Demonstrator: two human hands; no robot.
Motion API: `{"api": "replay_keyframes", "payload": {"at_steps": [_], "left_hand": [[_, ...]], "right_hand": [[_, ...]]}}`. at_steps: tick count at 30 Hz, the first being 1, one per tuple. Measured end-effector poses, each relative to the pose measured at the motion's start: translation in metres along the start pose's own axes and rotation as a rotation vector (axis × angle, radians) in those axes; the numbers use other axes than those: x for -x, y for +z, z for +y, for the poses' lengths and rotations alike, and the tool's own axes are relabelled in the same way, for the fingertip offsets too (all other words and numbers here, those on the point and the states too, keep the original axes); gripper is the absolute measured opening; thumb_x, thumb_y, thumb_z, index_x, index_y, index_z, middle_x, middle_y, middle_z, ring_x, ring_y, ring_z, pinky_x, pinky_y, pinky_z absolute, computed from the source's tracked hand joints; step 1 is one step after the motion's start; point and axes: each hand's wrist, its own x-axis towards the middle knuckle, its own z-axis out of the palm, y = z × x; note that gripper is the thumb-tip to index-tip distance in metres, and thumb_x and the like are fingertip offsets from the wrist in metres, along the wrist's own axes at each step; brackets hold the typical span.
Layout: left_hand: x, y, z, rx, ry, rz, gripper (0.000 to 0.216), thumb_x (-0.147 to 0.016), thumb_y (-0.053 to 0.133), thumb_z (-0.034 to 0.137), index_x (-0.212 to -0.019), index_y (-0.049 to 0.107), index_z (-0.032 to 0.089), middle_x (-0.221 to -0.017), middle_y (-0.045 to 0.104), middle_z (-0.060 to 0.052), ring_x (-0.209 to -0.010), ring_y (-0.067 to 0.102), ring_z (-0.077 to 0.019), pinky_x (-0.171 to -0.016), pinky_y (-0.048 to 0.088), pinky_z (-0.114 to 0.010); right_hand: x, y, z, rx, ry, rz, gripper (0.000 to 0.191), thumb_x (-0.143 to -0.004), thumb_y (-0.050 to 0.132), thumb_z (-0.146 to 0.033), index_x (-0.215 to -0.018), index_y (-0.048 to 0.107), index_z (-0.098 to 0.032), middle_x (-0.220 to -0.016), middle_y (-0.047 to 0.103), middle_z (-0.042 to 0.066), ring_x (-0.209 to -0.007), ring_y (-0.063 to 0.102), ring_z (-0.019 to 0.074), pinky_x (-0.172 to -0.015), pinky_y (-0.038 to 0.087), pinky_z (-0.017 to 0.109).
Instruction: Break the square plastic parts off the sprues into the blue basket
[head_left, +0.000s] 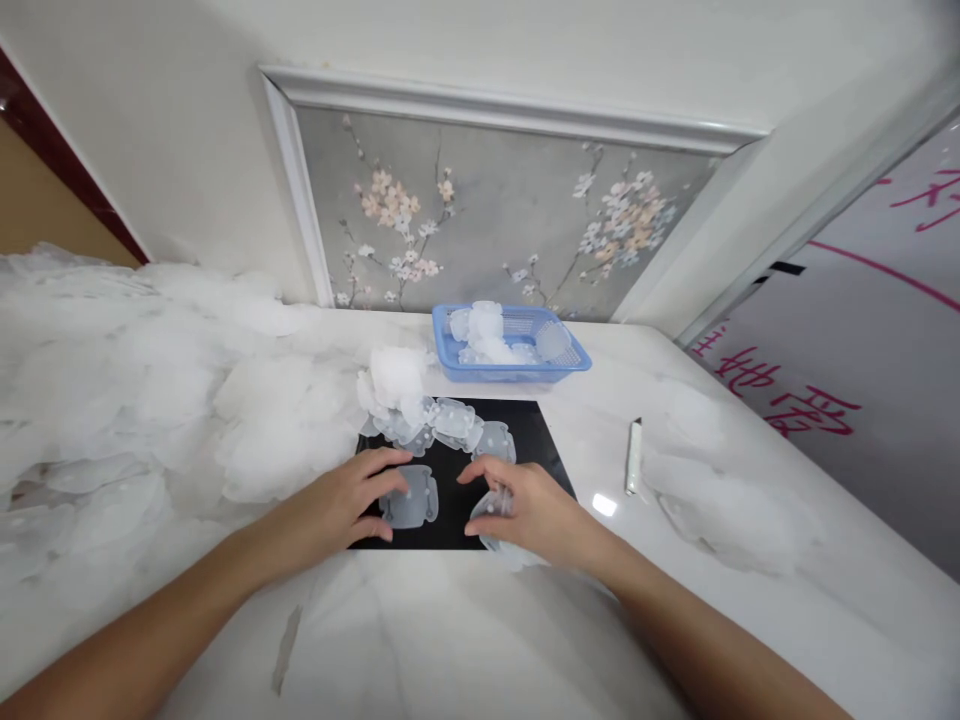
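clear, frosty plastic makes up the flat piece (411,498) that lies on the black mat (452,462), near its left front corner. the left hand (390,508) is over this piece. its thumb and fingers are spread apart, with the fingertips at the piece's left side and top. the right hand (480,500) curls over a small bunch of clear pieces (491,507) at the mat's right front edge. its thumb and pointing finger are apart at the tips, but i cannot tell if the hand is pinching any of them.

behind the hands, more clear pieces (454,420) lie across the back of the mat, and a white heap (397,380) sits at its back left corner. just past the mat is a blue plastic basket (517,374) with some pieces inside. a big, messy pile of pieces (277,420) covers the left of the shiny white table (420,630). to the right of the mat lies a thin white tool (634,458) with a dark tip. on the wall behind is a gray flower panel (502,200) in a white frame.
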Motion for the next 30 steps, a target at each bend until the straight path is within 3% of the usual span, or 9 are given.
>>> {"api": "replay_keyframes", "payload": {"at_steps": [1,4,8,10,13,22,25,27,30], "left_hand": [[0.0,0.002,0.001,0.0,0.033,0.021,0.008,-0.078,0.068,0.03,-0.086,0.07,0.027,-0.136,0.056,-0.004,-0.128,0.044,-0.0324,-0.107,0.032,-0.045],[-0.002,0.008,0.005,0.162,-0.017,0.125,0.019,-0.088,0.057,0.039,-0.078,0.061,0.024,-0.115,0.066,-0.005,-0.11,0.057,-0.0267,-0.098,0.04,-0.041],[-0.003,0.018,0.01,0.714,-0.225,0.117,0.024,-0.09,0.056,0.045,-0.085,0.051,0.022,-0.083,0.064,0.001,-0.079,0.062,-0.0169,-0.08,0.05,-0.034],[-0.004,0.02,0.013,0.906,-0.284,0.071,0.023,-0.087,0.061,0.042,-0.087,0.05,0.022,-0.084,0.064,0.0,-0.08,0.064,-0.017,-0.079,0.051,-0.034],[-0.006,0.021,0.015,1.014,-0.321,0.037,0.02,-0.086,0.064,0.037,-0.09,0.052,0.021,-0.09,0.067,-0.003,-0.082,0.066,-0.0185,-0.08,0.052,-0.036],[-0.005,0.017,0.018,1.117,-0.354,-0.066,0.034,-0.091,0.05,0.05,-0.107,0.053,0.02,-0.114,0.067,-0.012,-0.101,0.067,-0.0304,-0.094,0.047,-0.048],[-0.004,0.018,0.017,1.101,-0.343,-0.089,0.037,-0.092,0.047,0.052,-0.11,0.051,0.02,-0.112,0.067,-0.012,-0.103,0.066,-0.0304,-0.096,0.045,-0.048],[-0.003,0.019,0.016,1.017,-0.318,-0.069,0.04,-0.092,0.044,0.055,-0.112,0.05,0.021,-0.109,0.068,-0.012,-0.101,0.066,-0.0286,-0.096,0.045,-0.047],[-0.002,0.014,0.013,0.577,-0.211,0.084,0.036,-0.09,0.049,0.053,-0.11,0.054,0.024,-0.112,0.065,-0.008,-0.106,0.061,-0.0269,-0.097,0.043,-0.043]], "right_hand": [[0.001,0.002,-0.002,0.055,-0.034,0.006,0.04,-0.067,0.08,-0.027,-0.103,0.064,-0.026,-0.073,0.048,-0.005,-0.059,0.047,0.0105,-0.056,0.035,0.022],[0.003,0.007,-0.004,0.111,-0.1,0.019,0.049,-0.071,0.077,-0.024,-0.116,0.058,-0.028,-0.075,0.048,-0.006,-0.057,0.048,0.0097,-0.057,0.037,0.022],[0.002,0.012,-0.002,0.081,-0.154,0.043,0.061,-0.074,0.074,-0.023,-0.129,0.048,-0.027,-0.075,0.048,-0.006,-0.057,0.05,0.01,-0.056,0.039,0.022],[0.002,0.014,-0.001,0.078,-0.183,0.044,0.064,-0.074,0.075,-0.022,-0.131,0.046,-0.028,-0.077,0.049,-0.006,-0.057,0.051,0.0099,-0.057,0.039,0.022],[0.003,0.015,-0.002,0.102,-0.212,0.021,0.066,-0.074,0.075,-0.02,-0.132,0.046,-0.028,-0.078,0.051,-0.005,-0.058,0.053,0.0101,-0.059,0.041,0.022],[0.005,0.016,-0.004,0.187,-0.275,0.029,0.065,-0.075,0.074,-0.021,-0.134,0.046,-0.026,-0.08,0.061,-0.002,-0.066,0.061,0.0159,-0.062,0.046,0.025],[0.006,0.02,-0.001,0.176,-0.371,0.06,0.046,-0.083,0.066,-0.025,-0.127,0.054,-0.027,-0.085,0.065,0.0,-0.068,0.062,0.016,-0.065,0.047,0.027],[0.006,0.02,-0.002,0.126,-0.411,0.09,0.023,-0.09,0.058,-0.027,-0.112,0.065,-0.025,-0.083,0.065,0.001,-0.066,0.061,0.0147,-0.064,0.047,0.026],[-0.005,0.005,-0.004,0.032,-0.368,0.242,0.017,-0.092,0.053,-0.028,-0.091,0.07,-0.023,-0.08,0.066,0.003,-0.068,0.061,0.0156,-0.064,0.046,0.026]]}}
